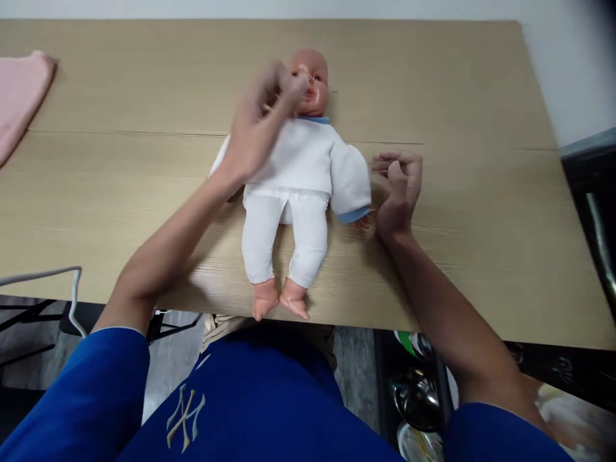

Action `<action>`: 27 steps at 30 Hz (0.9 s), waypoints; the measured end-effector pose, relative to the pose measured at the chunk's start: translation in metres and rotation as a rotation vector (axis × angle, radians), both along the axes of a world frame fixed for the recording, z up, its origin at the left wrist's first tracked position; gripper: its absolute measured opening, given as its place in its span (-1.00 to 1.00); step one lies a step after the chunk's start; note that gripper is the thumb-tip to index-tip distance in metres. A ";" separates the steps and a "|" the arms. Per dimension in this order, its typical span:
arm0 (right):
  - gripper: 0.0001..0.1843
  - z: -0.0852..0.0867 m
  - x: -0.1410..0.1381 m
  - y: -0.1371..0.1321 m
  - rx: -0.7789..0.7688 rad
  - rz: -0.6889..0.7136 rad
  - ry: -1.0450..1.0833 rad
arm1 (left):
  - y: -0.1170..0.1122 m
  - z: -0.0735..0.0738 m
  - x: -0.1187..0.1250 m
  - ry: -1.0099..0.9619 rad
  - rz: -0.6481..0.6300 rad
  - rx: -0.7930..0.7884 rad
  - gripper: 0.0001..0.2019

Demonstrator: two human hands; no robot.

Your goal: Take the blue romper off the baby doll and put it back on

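Observation:
A baby doll [301, 186] in a white top and white trousers lies face up on the wooden table [481, 256], head away from me and feet at the near edge. My left hand [257, 125] hovers over the doll's chest and chin, smeared by motion, so I cannot make out how its fingers are set or whether they hold anything. My right hand [399, 189] rests on the table just right of the doll's blue-cuffed sleeve, fingers curled loosely with nothing in them.
A pink cloth [19, 96] lies at the far left of the table. A white wire hanger [58, 282] pokes over the near left edge. A dark object [591, 212] stands at the right edge. Metal bowls [416, 398] sit below the table.

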State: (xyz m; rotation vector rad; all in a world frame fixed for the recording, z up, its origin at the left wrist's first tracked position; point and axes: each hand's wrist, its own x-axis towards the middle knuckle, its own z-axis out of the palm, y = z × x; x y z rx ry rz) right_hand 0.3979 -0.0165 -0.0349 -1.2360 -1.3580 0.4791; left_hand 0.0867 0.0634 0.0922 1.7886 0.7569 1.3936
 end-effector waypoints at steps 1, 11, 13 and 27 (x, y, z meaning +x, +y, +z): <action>-0.53 -0.001 -0.001 0.002 0.049 -0.059 0.006 | -0.036 0.009 0.012 0.007 -0.062 0.010 -0.59; -0.69 0.068 -0.035 -0.075 0.358 -0.078 -0.220 | -0.268 -0.006 0.065 0.553 -1.250 0.157 -0.57; -0.85 0.080 -0.045 -0.127 0.424 0.013 -0.314 | -0.296 -0.030 0.055 0.592 -1.259 0.097 -0.54; -0.56 -0.100 -0.028 -0.333 -0.434 -0.048 0.035 | -0.347 -0.141 -0.070 0.594 -0.597 -0.599 -0.65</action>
